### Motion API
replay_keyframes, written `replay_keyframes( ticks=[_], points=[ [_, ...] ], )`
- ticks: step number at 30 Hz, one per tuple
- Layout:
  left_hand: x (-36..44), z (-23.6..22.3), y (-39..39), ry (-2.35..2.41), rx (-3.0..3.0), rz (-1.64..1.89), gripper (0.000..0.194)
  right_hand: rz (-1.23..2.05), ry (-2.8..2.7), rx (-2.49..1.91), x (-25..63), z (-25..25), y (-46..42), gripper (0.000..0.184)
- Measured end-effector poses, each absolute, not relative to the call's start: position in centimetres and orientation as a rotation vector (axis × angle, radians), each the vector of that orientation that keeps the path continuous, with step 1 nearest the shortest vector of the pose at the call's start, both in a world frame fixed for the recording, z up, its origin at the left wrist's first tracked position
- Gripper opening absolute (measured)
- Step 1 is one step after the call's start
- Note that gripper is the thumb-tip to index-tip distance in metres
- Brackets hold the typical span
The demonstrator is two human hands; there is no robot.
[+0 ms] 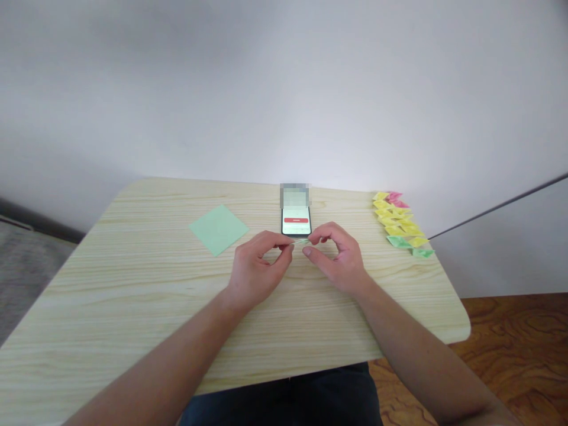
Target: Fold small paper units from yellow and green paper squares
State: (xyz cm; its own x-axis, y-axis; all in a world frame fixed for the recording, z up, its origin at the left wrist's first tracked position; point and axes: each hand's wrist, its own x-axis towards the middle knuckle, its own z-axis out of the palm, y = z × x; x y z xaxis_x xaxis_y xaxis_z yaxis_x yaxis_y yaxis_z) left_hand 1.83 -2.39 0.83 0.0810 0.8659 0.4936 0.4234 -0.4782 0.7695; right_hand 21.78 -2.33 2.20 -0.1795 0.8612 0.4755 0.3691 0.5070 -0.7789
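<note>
Between my two hands is a small piece of folded light green paper [301, 241], seen almost edge-on as a thin strip. My left hand [257, 266] pinches its left end between thumb and forefinger. At the other end, my right hand [341, 260] has its forefinger on the paper and its thumb just below, the fingers curled. How the paper is folded is too small to make out. Just beyond my fingertips lies a phone [296, 228] with a lit screen and a red bar on it. A flat green paper square [219, 230] rests on the table left of my hands.
Several folded paper pieces in yellow [394, 220], pink [394, 198] and green [399, 241] stand in rows along the right side of the wood-grain table [177, 331]. A white wall [284, 106] rises behind the table's far edge. Wooden flooring [523, 349] shows at the lower right.
</note>
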Motion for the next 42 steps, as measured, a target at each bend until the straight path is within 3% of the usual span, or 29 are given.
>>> replay_keyframes(
  ticks=[42],
  points=[
    [2.00,0.98,-2.78,1.289,1.991,1.417,0.006,0.620,-1.787,-0.929,21.30,2.62,-2.77,0.017]
  ],
)
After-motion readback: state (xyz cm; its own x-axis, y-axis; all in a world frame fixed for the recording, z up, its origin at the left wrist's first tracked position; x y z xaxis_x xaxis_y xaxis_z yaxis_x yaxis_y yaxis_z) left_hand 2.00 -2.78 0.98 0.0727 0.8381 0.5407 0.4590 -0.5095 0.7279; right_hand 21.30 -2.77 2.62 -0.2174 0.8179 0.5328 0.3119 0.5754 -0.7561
